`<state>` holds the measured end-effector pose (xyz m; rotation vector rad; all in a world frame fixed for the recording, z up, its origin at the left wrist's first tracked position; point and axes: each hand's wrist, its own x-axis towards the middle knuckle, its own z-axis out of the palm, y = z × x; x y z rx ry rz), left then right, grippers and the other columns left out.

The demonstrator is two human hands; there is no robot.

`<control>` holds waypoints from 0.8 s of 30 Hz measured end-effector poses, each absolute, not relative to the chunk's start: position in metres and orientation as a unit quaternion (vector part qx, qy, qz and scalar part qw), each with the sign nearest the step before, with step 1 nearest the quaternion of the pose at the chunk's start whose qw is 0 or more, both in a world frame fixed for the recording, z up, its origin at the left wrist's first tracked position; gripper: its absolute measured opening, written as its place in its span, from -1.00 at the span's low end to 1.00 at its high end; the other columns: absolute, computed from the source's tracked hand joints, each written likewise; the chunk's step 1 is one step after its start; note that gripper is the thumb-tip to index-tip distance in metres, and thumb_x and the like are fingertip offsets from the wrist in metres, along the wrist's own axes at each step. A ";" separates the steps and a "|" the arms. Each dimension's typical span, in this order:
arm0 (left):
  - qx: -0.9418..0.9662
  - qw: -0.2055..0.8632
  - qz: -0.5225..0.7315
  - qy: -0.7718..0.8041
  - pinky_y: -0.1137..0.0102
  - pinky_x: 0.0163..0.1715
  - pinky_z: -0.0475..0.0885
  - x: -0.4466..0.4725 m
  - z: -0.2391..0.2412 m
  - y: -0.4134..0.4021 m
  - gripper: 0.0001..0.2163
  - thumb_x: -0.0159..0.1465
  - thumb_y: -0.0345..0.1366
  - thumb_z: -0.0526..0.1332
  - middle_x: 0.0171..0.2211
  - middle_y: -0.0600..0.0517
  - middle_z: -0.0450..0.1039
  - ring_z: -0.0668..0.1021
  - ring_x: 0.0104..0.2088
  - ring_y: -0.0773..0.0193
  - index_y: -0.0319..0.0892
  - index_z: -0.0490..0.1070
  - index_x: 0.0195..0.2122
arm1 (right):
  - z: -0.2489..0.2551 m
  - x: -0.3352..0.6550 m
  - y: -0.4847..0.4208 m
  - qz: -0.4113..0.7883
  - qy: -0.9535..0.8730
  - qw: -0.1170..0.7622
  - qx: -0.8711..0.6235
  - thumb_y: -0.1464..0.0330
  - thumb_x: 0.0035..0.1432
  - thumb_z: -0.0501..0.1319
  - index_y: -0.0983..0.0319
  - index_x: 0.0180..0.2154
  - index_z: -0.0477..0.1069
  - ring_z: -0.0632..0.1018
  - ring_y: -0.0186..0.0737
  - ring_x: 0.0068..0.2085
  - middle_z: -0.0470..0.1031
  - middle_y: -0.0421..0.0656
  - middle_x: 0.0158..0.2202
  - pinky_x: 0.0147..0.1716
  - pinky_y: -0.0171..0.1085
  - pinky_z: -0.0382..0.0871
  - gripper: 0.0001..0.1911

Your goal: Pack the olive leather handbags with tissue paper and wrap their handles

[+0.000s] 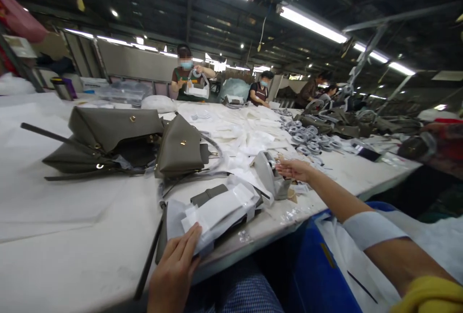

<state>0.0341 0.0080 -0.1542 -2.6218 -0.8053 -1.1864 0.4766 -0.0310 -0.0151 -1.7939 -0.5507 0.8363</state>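
Observation:
In the head view, a grey-brown handbag partly covered with white paper (pixel 224 209) lies at the table's front edge. My left hand (pixel 175 267) grips its near left end, fingers over the paper and thumb at the side. A dark strap (pixel 150 255) hangs down beside it. My right hand (pixel 294 169) reaches over the table with fingers stretched out, close to an upright pale grey holder (pixel 269 173); whether the fingertips touch it I cannot tell. Two more grey-brown handbags, one lying open (pixel 115 132) and one standing (pixel 181 146), are at the left.
White paper sheets (pixel 249 132) cover the middle of the table (pixel 119 250). Grey wrapped rings (pixel 311 134) are heaped at the right. Below the edge stands a blue bin (pixel 318 265) with white lining. Across the table, a masked person (pixel 188 79) holds a wrapped handle; others work farther right.

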 end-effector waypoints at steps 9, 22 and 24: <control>-0.883 0.107 -0.374 -0.263 0.32 -0.06 0.44 0.031 -0.155 0.010 -0.51 0.39 -0.42 0.04 0.09 0.08 0.49 0.53 -0.09 0.14 -0.16 0.10 0.34 | -0.024 0.438 -0.112 0.342 -0.218 0.585 -0.702 0.25 0.19 0.33 0.34 -0.26 0.55 0.65 -0.22 -0.30 0.63 0.06 -0.21 -0.29 -0.35 0.62 -0.75; -0.883 0.112 -0.376 -0.257 0.35 -0.08 0.42 0.029 -0.153 0.013 -0.58 0.46 -0.26 -0.03 0.06 0.09 0.52 0.56 -0.10 0.17 -0.13 0.14 0.33 | -0.105 0.436 -0.139 0.193 -0.302 0.532 -0.767 0.22 0.01 0.41 0.24 -0.35 0.60 0.54 -0.30 -0.50 0.62 -0.14 -0.43 -0.47 -0.35 0.50 -0.78; -0.882 0.103 -0.378 -0.262 0.34 -0.06 0.41 0.029 -0.154 0.013 -0.57 0.46 -0.27 -0.01 0.08 0.10 0.50 0.56 -0.10 0.16 -0.13 0.14 0.33 | -0.089 0.427 -0.148 0.143 -0.423 0.454 -0.771 0.21 0.13 0.33 0.21 -0.26 0.61 0.58 -0.26 -0.43 0.63 -0.15 -0.41 -0.34 -0.30 0.51 -0.77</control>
